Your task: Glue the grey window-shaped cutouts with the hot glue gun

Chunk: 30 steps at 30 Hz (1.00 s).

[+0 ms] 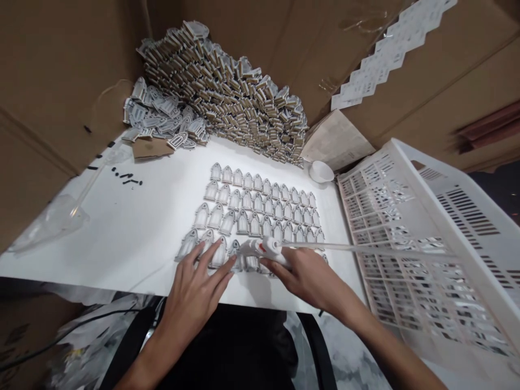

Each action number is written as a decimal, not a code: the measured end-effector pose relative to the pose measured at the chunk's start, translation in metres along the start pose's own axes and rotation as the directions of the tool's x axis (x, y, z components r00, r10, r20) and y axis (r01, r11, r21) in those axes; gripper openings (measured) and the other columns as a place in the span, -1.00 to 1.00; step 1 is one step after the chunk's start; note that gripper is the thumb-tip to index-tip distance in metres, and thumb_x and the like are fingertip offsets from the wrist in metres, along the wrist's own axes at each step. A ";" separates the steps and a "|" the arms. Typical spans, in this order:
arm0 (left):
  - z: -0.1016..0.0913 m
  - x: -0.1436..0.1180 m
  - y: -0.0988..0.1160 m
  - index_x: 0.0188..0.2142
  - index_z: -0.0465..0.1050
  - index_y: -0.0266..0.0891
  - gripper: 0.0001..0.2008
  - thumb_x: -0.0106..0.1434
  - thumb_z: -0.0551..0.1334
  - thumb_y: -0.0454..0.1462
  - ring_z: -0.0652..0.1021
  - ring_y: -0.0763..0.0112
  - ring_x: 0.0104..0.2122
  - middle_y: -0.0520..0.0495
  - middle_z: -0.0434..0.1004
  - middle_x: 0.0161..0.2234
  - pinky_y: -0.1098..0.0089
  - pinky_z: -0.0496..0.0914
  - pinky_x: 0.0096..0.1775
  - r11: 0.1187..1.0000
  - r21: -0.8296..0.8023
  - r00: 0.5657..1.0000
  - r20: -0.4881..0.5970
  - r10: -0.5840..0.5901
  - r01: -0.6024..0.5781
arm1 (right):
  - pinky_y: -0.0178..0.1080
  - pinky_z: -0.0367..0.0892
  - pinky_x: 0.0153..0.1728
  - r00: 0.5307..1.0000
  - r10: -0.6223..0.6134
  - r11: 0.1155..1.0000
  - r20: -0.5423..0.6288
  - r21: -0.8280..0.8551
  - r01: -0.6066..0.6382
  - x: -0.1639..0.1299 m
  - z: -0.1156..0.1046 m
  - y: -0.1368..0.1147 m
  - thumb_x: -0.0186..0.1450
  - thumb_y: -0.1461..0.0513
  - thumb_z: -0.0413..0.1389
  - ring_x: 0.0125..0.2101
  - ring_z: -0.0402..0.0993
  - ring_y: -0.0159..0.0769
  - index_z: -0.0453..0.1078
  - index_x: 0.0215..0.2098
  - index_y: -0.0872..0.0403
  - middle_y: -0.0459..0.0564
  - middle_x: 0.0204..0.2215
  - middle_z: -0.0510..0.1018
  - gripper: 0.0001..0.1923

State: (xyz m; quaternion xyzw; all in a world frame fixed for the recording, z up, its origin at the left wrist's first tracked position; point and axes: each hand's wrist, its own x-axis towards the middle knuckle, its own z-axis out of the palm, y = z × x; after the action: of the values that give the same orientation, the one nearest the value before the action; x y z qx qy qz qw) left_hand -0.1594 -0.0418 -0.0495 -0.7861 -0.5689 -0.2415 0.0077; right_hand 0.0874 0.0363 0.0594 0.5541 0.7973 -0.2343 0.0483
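Observation:
My right hand is wrapped round a white hot glue gun, whose nozzle points left at the front row. A long translucent glue stick runs out of its back towards the right. My left hand has its fingers spread, the tips at or on the arched pieces of that front row. Small grey-white arch-shaped pieces lie flat in several neat rows on the white table. The glue gun and my hands cover part of the nearest row.
Similar pieces form a large stacked heap at the back, with a looser pile beside it. A white plastic crate stands along the right edge. Near it is a small white bowl. Cardboard walls enclose the table.

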 end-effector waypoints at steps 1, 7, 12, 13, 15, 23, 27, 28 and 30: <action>0.000 0.000 0.000 0.26 0.59 0.02 -0.62 0.50 0.31 -0.25 0.36 -0.27 0.36 -0.23 0.45 0.37 -0.15 0.47 0.17 1.000 -0.001 1.000 0.000 0.000 0.000 | -0.23 -0.04 -0.47 1.000 -0.008 0.999 0.013 -0.043 0.008 0.004 -0.007 -0.005 0.59 -0.13 -0.01 -0.56 0.33 -0.27 0.27 -0.45 0.00 -0.08 -0.59 0.43 -0.44; 0.000 0.000 -0.001 0.24 0.61 0.06 -0.65 0.50 0.31 -0.23 0.32 -0.31 0.38 -0.24 0.43 0.37 -0.19 0.48 0.15 0.999 -0.031 0.999 0.012 -0.030 0.031 | -0.21 0.02 -0.43 0.994 -0.074 0.993 0.077 -0.084 0.080 0.008 -0.032 -0.010 0.57 -0.15 0.05 -0.48 0.43 -0.23 0.47 -0.30 0.00 -0.06 -0.52 0.54 -0.51; 0.001 0.000 -0.003 0.22 0.62 0.08 -0.66 0.50 0.30 -0.19 0.26 -0.31 0.42 -0.23 0.36 0.41 -0.23 0.46 0.19 0.996 -0.076 0.998 0.034 -0.051 0.054 | -0.22 0.02 -0.46 0.997 0.030 0.989 0.075 0.139 -0.040 -0.013 -0.027 0.011 0.55 -0.21 0.04 -0.56 0.29 -0.34 0.36 -0.45 0.02 -0.17 -0.62 0.34 -0.40; 0.001 0.000 -0.003 0.22 0.62 0.07 -0.66 0.50 0.30 -0.19 0.25 -0.31 0.43 -0.23 0.35 0.42 -0.24 0.46 0.19 0.995 -0.081 0.998 0.036 -0.051 0.054 | -0.23 0.02 -0.47 0.994 0.051 0.979 0.096 0.194 -0.069 -0.016 -0.023 0.014 0.54 -0.22 0.03 -0.57 0.25 -0.36 0.36 -0.45 0.02 -0.20 -0.63 0.28 -0.40; 0.002 0.000 -0.003 0.21 0.63 0.06 -0.67 0.51 0.30 -0.19 0.25 -0.32 0.43 -0.24 0.35 0.41 -0.25 0.46 0.19 0.995 -0.086 0.998 0.039 -0.050 0.054 | -0.24 0.02 -0.47 0.988 0.067 0.954 0.138 0.282 -0.104 -0.021 -0.012 0.018 0.55 -0.22 0.01 -0.57 0.20 -0.38 0.38 -0.42 0.02 -0.22 -0.63 0.19 -0.40; 0.001 0.000 -0.002 0.22 0.63 0.06 -0.66 0.50 0.30 -0.18 0.26 -0.31 0.42 -0.23 0.37 0.41 -0.25 0.45 0.20 0.994 -0.086 0.997 0.048 -0.058 0.061 | -0.23 0.13 -0.39 0.975 0.171 0.943 0.141 0.262 -0.204 -0.026 0.025 0.023 0.49 -0.33 0.00 -0.39 0.38 -0.25 0.29 -0.47 0.01 -0.15 -0.52 0.30 -0.32; 0.000 0.000 -0.002 0.21 0.64 0.05 -0.67 0.50 0.31 -0.18 0.27 -0.29 0.42 -0.23 0.38 0.41 -0.24 0.45 0.21 0.994 -0.084 0.997 0.042 -0.061 0.064 | -0.21 0.17 -0.34 0.975 0.130 0.951 0.182 0.256 -0.175 -0.024 0.022 0.022 0.51 -0.32 -0.04 -0.38 0.42 -0.21 0.44 -0.41 -0.01 -0.14 -0.53 0.34 -0.33; 0.000 0.000 -0.002 0.21 0.63 0.05 -0.67 0.50 0.31 -0.18 0.26 -0.29 0.42 -0.22 0.38 0.41 -0.23 0.45 0.21 0.994 -0.084 0.997 0.043 -0.063 0.066 | -0.21 0.19 -0.32 0.975 0.130 0.953 0.182 0.248 -0.173 -0.024 0.020 0.022 0.51 -0.32 -0.04 -0.35 0.44 -0.20 0.47 -0.40 -0.01 -0.13 -0.52 0.37 -0.33; 0.000 0.000 -0.002 0.21 0.63 0.06 -0.67 0.50 0.31 -0.18 0.26 -0.29 0.42 -0.22 0.37 0.41 -0.24 0.44 0.21 0.994 -0.084 0.997 0.047 -0.066 0.070 | -0.20 0.24 -0.27 0.975 0.155 0.955 0.159 0.229 -0.189 -0.024 0.018 0.022 0.50 -0.33 -0.02 -0.27 0.48 -0.14 0.50 -0.38 0.00 -0.08 -0.46 0.46 -0.32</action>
State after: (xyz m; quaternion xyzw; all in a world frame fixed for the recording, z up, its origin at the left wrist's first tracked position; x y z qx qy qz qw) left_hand -0.1607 -0.0410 -0.0503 -0.7710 -0.5844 -0.2485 -0.0469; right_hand 0.1131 0.0137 0.0445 0.6057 0.7060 -0.3628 0.0558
